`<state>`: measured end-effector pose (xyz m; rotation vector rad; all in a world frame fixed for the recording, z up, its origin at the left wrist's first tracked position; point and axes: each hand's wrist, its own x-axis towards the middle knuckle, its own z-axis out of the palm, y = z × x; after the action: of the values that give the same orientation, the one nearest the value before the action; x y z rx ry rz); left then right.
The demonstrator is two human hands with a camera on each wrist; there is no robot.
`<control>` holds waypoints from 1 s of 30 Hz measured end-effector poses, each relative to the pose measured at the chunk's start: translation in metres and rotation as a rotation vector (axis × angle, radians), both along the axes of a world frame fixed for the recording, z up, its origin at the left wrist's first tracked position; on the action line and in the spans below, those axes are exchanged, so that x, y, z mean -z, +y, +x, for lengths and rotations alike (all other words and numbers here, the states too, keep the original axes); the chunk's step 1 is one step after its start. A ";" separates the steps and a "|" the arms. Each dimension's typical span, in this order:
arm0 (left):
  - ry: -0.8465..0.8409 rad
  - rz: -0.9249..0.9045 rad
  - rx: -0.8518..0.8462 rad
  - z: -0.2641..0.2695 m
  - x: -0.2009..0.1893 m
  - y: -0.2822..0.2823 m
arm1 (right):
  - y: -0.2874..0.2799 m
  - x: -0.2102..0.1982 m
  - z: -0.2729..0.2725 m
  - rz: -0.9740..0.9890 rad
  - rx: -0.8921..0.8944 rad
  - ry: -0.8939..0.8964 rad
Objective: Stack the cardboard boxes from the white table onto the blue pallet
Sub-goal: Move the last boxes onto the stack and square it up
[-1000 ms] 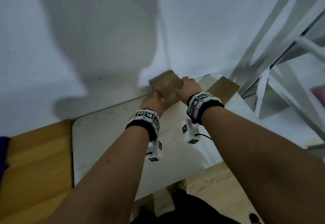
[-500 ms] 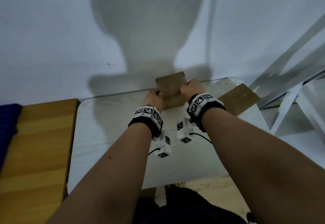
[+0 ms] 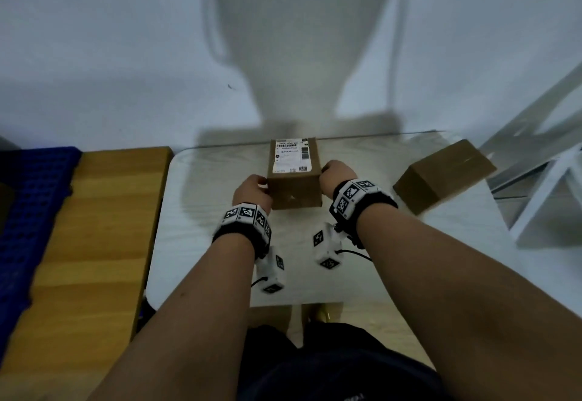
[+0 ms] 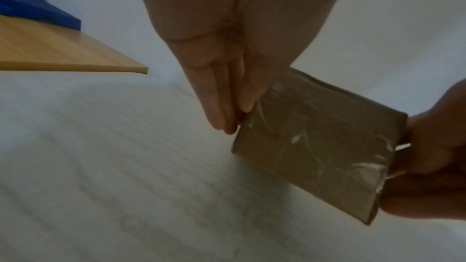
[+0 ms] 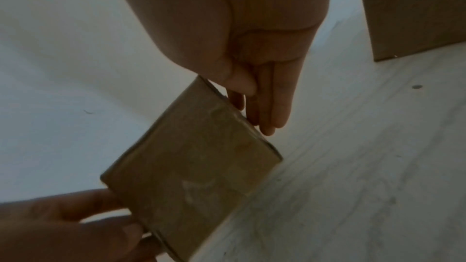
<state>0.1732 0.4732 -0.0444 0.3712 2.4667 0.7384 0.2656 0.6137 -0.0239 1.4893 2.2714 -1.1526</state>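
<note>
A small cardboard box [image 3: 294, 186] with a white shipping label on top is held between both hands over the back of the white table [image 3: 204, 227]. My left hand [image 3: 252, 189] grips its left side; in the left wrist view its fingers [image 4: 219, 115] lie along that side of the box [image 4: 315, 146], with the thumb at the near edge. My right hand [image 3: 337, 174] grips the right side, and its fingers [image 5: 274, 115] run down beside the box [image 5: 189, 176]. The blue pallet [image 3: 28, 211] lies at the far left.
A second, larger cardboard box [image 3: 441, 174] sits on the table's right part. A wooden surface [image 3: 104, 227] lies between the table and the pallet. A white metal frame [image 3: 551, 180] stands to the right. A white wall is close behind the table.
The box was tilted in both hands and now sits level with its label facing up. The view has swung left, which brings the blue pallet into sight.
</note>
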 end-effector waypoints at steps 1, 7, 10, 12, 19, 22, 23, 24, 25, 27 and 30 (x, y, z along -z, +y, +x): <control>-0.010 -0.008 0.011 0.002 0.005 -0.004 | -0.002 0.003 0.001 -0.012 -0.020 -0.025; -0.075 -0.061 -0.049 0.013 0.023 -0.016 | -0.014 0.014 0.005 -0.039 -0.081 -0.102; -0.090 -0.056 -0.072 0.015 0.024 -0.014 | -0.019 0.022 0.002 -0.064 0.003 -0.048; -0.121 -0.037 -0.051 0.015 0.023 -0.012 | -0.021 0.024 -0.001 -0.107 0.048 -0.014; -0.171 -0.017 -0.028 0.021 0.020 -0.018 | -0.033 0.034 -0.005 -0.186 0.059 0.016; -0.152 -0.014 -0.058 0.020 0.016 -0.035 | -0.043 0.026 -0.012 -0.183 -0.014 0.031; -0.136 -0.009 -0.070 0.018 0.014 -0.043 | -0.050 0.021 -0.015 -0.181 -0.036 0.042; -0.123 -0.002 -0.085 0.016 0.010 -0.050 | -0.056 0.015 -0.020 -0.173 -0.049 0.056; -0.109 0.009 -0.103 0.015 0.007 -0.053 | -0.060 0.010 -0.023 -0.166 -0.056 0.069; -0.073 0.039 -0.141 0.010 -0.004 -0.069 | -0.077 -0.002 -0.032 -0.145 -0.077 0.106; -0.019 0.091 -0.202 0.002 -0.021 -0.099 | -0.109 -0.016 -0.044 -0.133 -0.105 0.167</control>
<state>0.1749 0.3738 -0.0237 0.1480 2.4827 0.9346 0.2219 0.5049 -0.0075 1.2530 2.2951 -1.4130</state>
